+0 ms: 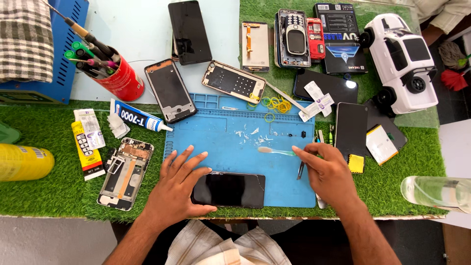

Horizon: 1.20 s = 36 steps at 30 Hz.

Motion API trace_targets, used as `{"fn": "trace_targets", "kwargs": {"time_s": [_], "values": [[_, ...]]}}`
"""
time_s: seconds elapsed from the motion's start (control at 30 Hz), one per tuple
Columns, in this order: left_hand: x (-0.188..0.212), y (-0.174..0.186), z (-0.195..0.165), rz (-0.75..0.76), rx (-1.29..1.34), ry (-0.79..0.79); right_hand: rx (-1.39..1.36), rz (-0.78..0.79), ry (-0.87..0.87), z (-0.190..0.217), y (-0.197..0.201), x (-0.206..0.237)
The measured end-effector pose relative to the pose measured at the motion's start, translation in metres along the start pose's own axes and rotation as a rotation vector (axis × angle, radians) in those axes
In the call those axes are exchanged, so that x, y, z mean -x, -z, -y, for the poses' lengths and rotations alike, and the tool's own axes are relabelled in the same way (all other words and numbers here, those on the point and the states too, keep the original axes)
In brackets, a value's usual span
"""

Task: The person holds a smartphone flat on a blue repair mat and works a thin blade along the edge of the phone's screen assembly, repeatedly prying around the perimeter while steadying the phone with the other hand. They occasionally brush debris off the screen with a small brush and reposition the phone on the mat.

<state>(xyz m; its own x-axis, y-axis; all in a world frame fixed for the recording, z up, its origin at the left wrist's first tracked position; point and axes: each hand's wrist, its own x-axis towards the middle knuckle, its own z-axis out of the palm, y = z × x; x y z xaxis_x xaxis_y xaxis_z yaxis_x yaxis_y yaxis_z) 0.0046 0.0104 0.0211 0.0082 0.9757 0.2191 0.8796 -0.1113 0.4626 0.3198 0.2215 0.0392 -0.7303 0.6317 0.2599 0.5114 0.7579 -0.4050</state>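
Observation:
A black smartphone [229,189] with a cracked corner lies screen-up at the near edge of a blue repair mat [223,132]. My left hand [179,184] rests flat on the mat with its fingers spread and the thumb against the phone's left end. My right hand [326,172] pinches the handle of a pale green toothbrush [275,151], whose head points left over the mat. Black tweezers [300,170] lie just under that hand. White flecks of debris [252,135] are scattered on the mat above the brush.
Green artificial turf [49,186] covers the table. Around the mat lie an opened phone body [125,172], phone frames [170,91], a glue tube [140,117], a red cup of tools [115,73], yellow rubber bands [277,104], a white toy car [402,61] and a clear bottle [434,192].

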Motion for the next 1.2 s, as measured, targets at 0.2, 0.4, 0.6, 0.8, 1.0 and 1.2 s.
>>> {"fn": "trace_targets", "kwargs": {"time_s": [0.2,0.4,0.6,0.8,1.0,1.2], "values": [[0.004,0.000,0.001,-0.057,0.054,-0.074,-0.010,0.172,0.002,-0.013,0.031,0.021],[0.009,-0.002,0.000,-0.098,0.052,-0.129,0.055,0.054,0.015,-0.017,0.002,-0.004],[0.010,-0.002,0.000,-0.092,0.043,-0.126,-0.078,0.001,-0.061,-0.003,0.005,0.001],[0.001,-0.001,0.000,-0.013,0.010,-0.018,-0.043,0.084,-0.048,0.008,0.004,0.019],[-0.004,-0.001,0.000,0.029,-0.020,0.055,0.021,-0.052,-0.147,0.008,0.003,0.011],[-0.001,-0.004,0.000,-0.001,-0.028,0.050,-0.036,-0.274,-0.297,0.006,0.019,0.032]]}}
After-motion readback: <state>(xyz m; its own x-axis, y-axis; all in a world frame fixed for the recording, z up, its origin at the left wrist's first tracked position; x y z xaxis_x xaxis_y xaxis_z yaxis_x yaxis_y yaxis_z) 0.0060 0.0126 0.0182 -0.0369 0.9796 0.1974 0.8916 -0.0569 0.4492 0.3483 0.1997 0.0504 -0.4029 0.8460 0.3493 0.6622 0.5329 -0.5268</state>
